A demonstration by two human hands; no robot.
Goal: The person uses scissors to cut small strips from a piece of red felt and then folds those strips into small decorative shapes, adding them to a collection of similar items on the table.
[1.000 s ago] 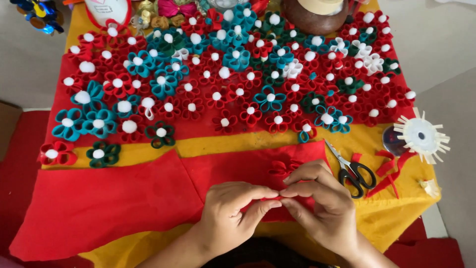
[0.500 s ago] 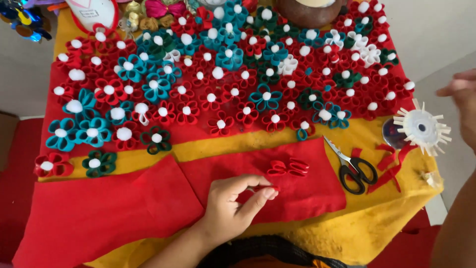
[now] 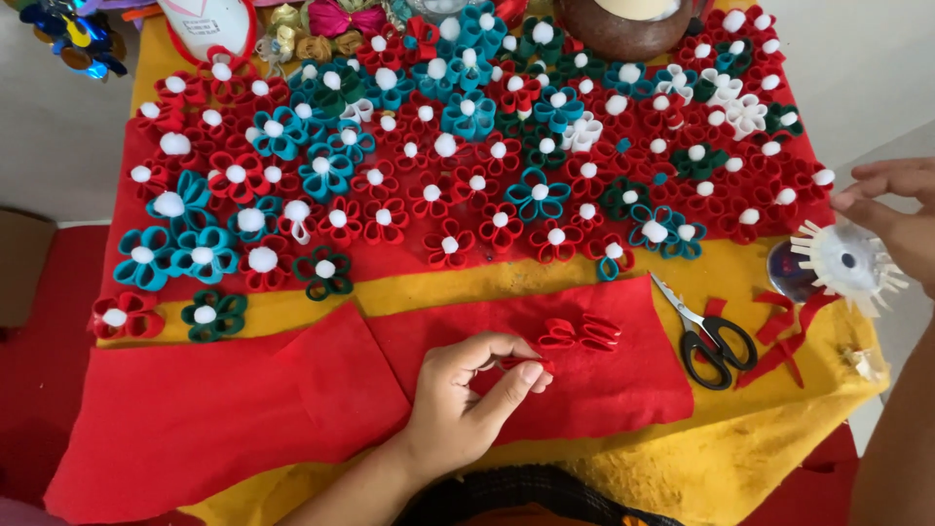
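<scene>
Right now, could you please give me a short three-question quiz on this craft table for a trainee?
1. True or false: the left hand pinches a small red folded petal.
2. What lies nearest the scissors? A) red scraps B) a green flower
3. Which hand reaches toward the white spiked disc?

Key: 1 true; 2 A; 3 the right hand, at the frame's right edge.

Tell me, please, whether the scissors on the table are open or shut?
Shut. The scissors lie flat on the yellow cloth, blades together in one narrow point and black handle loops side by side.
</scene>
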